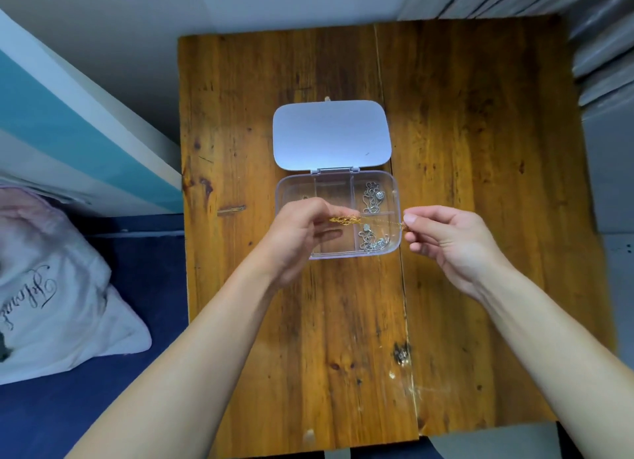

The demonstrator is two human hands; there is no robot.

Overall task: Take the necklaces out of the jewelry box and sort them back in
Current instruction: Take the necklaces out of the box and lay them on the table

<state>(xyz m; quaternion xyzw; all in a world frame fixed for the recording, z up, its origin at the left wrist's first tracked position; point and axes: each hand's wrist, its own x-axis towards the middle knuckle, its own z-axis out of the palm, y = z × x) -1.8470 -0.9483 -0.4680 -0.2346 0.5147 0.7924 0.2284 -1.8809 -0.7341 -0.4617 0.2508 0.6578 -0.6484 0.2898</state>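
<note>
My left hand (pixel 298 233) covers the near left part of the jewelry box (pixel 398 190), so I cannot tell what lies in the compartments under it. A small dark bit shows just past my knuckles, too small to name. The thin strand of the gold necklace (pixel 344 220) is faint against the clear plastic and hard to follow. I cannot tell how high it hangs over the box.

My left hand is curled, thumb and fingertips pinching a bunched clump of the gold chain over the middle of the box. My right hand (pixel 446 239) is also curled, thumb and forefinger pinching the other end just beside the box's right wall. The strand is stretched between the two.

The box sits near the middle of the wooden tabletop (pixel 463 149), its white lid (pixel 332 134) laid open on the far side. In the far right compartment lies the far silver necklace (pixel 374 196), and in the near right one the near silver necklace (pixel 372 240). Both are loosely heaped. A pillow (pixel 51 287) with script lettering is cut off at the left edge.
</note>
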